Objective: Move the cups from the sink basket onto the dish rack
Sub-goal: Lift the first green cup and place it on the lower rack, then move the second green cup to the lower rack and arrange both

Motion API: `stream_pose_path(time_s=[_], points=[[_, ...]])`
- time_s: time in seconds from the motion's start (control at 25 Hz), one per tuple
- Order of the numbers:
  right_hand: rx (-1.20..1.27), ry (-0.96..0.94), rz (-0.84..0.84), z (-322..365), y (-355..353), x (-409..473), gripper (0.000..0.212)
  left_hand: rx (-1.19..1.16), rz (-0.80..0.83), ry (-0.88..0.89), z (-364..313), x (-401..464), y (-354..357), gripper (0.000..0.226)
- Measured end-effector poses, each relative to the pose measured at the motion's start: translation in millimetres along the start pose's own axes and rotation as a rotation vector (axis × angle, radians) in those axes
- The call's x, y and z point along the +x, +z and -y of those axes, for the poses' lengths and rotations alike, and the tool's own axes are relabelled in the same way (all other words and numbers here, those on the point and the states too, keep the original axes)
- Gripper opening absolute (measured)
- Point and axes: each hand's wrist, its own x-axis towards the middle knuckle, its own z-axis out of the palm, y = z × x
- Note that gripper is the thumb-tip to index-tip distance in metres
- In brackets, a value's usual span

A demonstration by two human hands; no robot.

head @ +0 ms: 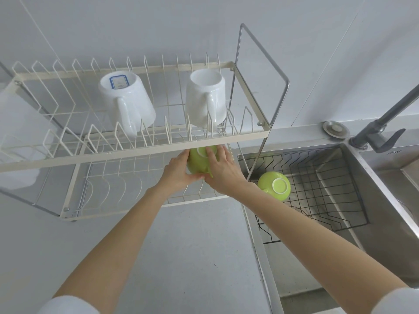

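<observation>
At the far left of the frame a pale, translucent shape sits against the end of the dish rack [158,147]; it is too washed out to identify. Moving right along the rack's upper tier, a white mug with a blue-edged label [127,98] on its base lies upside down among the wires, handle toward the camera, and a second white mug [205,98] stands near the right end of the same tier.

Just below that tier, at the centre of the frame, the left hand [179,171] and the right hand [221,169] cup a green cup [199,160] between them, base up, fingers wrapped round its sides. They hold it over the right part of the lower tier, partly tucked under the upper tier's front rail; whether it already rests on the wires probably cannot be told from here.

Further right, in the steel sink [385,184], the black wire sink basket [328,177] holds one more green cup [274,185], upside down near its left edge. A faucet [381,130] stands at the upper right.

So the job looks well advanced: two mugs sit racked above, the third cup is in hand at the rack, and one cup is left in the basket to fetch.
</observation>
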Motion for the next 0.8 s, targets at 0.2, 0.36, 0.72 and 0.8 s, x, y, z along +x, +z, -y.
stream_pose_path(time_s=[0.2,0.36,0.72,0.8], points=[[-0.008,-0.021,-0.066,5.5,-5.9,-11.0,0.066,0.175,0.018,0.071,-2.1,-10.7,-6.6,0.075],[-0.062,-0.123,-0.089,-0.1,-9.1,-42.6,0.062,0.495,-0.031,0.135,-7.1,-37.7,-12.5,0.065],[-0.064,-0.124,-0.121,-39.7,3.0,-123.5,0.065,0.578,-0.039,0.145,-35.9,-118.2,23.2,0.063],[-0.059,-0.098,-0.122,-53.4,4.4,-137.3,0.065,0.577,-0.033,0.164,-47.3,-126.8,36.9,0.063]])
